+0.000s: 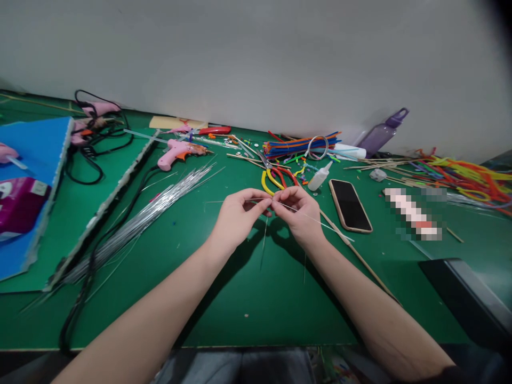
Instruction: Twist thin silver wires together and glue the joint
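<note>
Over the middle of the green table [224,288], my left hand [242,216] and my right hand [298,213] meet fingertip to fingertip. Both pinch thin silvery wire [320,221], which runs out past my right wrist to a pale end. Another thin wire piece [264,242] hangs down below the fingers. Whether these are one wire or several joined pieces, I cannot tell; the meeting point is hidden by the fingertips. Just beyond my hands lie yellow-handled pliers [269,181] and a red-handled tool [284,173]. A small white glue bottle [320,177] stands tilted near my right hand.
A bundle of silvery wires [160,213] lies left, beside a pink glue gun [180,152] with a black cord. A phone [351,205] and a thin stick [360,256] are at right. Pipe cleaners [300,146] and a purple bottle [380,136] line the wall.
</note>
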### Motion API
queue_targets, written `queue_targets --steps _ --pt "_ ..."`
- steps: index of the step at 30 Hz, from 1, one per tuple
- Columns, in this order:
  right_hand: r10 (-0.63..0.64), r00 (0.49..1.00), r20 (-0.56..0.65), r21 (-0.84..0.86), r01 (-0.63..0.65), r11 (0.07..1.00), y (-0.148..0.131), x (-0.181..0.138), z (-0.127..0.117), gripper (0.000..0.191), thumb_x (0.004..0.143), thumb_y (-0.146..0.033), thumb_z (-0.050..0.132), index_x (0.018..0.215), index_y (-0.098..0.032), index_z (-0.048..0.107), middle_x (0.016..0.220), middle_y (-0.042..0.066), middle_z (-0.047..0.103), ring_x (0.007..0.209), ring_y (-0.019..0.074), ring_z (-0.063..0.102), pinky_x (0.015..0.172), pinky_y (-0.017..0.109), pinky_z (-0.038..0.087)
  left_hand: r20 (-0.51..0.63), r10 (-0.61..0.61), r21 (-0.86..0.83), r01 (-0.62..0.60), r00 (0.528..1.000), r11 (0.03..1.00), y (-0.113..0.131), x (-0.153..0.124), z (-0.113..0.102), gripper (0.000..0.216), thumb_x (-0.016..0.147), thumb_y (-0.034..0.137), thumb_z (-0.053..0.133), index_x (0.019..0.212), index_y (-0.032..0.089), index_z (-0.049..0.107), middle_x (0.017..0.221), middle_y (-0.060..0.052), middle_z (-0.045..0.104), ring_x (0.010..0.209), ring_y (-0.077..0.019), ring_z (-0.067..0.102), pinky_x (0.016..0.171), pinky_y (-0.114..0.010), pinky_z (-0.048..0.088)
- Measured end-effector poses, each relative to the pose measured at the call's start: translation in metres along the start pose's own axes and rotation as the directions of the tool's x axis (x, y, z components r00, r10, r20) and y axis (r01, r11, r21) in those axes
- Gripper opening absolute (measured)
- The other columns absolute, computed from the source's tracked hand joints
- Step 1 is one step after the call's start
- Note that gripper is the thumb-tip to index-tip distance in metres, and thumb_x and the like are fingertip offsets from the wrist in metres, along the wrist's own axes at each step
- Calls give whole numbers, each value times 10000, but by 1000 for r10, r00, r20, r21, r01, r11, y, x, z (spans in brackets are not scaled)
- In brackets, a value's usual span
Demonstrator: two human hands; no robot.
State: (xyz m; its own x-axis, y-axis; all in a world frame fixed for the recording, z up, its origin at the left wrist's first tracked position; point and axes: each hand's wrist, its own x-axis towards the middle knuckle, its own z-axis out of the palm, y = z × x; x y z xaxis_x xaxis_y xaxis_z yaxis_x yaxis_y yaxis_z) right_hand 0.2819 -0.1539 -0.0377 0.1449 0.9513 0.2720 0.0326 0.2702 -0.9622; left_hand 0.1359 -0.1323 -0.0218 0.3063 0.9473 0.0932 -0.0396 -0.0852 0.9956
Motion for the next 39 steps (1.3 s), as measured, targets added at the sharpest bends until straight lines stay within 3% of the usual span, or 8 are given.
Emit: queue_targets --steps 6,14,29,39 --pt "23 1000 18 -17 -23 1000 2 2 -2 317 669 -350 769 770 -210 504 783 6 663 711 127 649 675 282 560 2 -60 -137 60 998 989 -5 0 2 198 738 302 719 852 142 696 779 -35 715 633 -126 651 663 -258 533" --pt "103 994 44 129 -108 986 -2 0 -1 339 640 -306 800 709 -204 484 780 -14 653 676 106 617 683 278 529 -28 -72 -127 68 997 990 -5 1 -1 183 698 276 760 817 142 721 709 -16 706 608 -113 633 634 -227 509" --pt "102 994 34 170 -107 980 -3 0 5 319 635 -279 782 698 -203 480 728 -32 606 625 101 587 628 278 517 -38 -110 -150 103 993 983 -1 0 5 155 707 256 737 797 132 714 679 -15 688 624 -119 621 656 -241 497" --pt "134 991 23 111 -135 985 6 1 0 260 661 -334 787 815 -207 620 832 2 693 740 129 660 752 299 552 -86 -117 -240 94 989 966 -3 0 3 195 715 293 740 819 133 701 726 -30 706 631 -127 643 700 -274 518"
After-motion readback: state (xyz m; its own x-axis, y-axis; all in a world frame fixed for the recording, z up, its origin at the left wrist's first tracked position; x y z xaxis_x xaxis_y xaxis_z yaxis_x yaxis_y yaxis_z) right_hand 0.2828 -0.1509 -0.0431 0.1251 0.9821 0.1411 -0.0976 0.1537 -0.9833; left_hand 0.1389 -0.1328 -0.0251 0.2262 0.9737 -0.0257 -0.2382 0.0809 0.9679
